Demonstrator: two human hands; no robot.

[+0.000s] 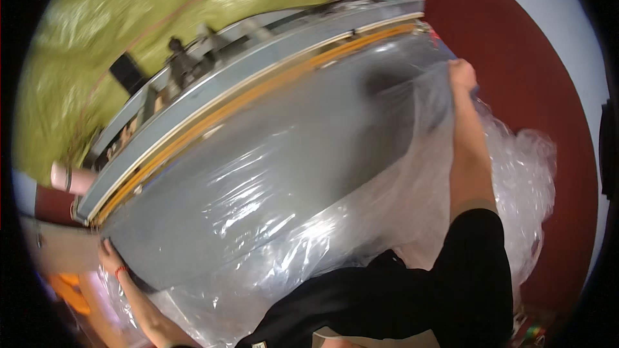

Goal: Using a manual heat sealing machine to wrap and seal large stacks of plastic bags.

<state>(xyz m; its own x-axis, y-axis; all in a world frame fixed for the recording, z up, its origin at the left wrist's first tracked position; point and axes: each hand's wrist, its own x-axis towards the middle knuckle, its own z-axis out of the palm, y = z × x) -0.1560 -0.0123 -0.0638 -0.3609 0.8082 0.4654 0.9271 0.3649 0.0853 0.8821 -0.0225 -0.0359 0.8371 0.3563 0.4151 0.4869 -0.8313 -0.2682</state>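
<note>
A wide grey tabletop slopes across the middle of the head view. A clear plastic sheet lies over its near part, wrinkled and shiny, and hangs down toward my body. At the far right end my right hand is closed on the sheet's edge and draws it taut into folds. My left hand, with a red band at the wrist, rests at the tabletop's left corner. Its fingers look stretched along the edge; whether plastic lies under them I cannot make out.
Along the far side runs a long grey metal trough with tools inside, beside an orange strip. A pink cylinder and a black box stand there. Yellow-green sheeting hangs behind. Bunched clear plastic spills off at right.
</note>
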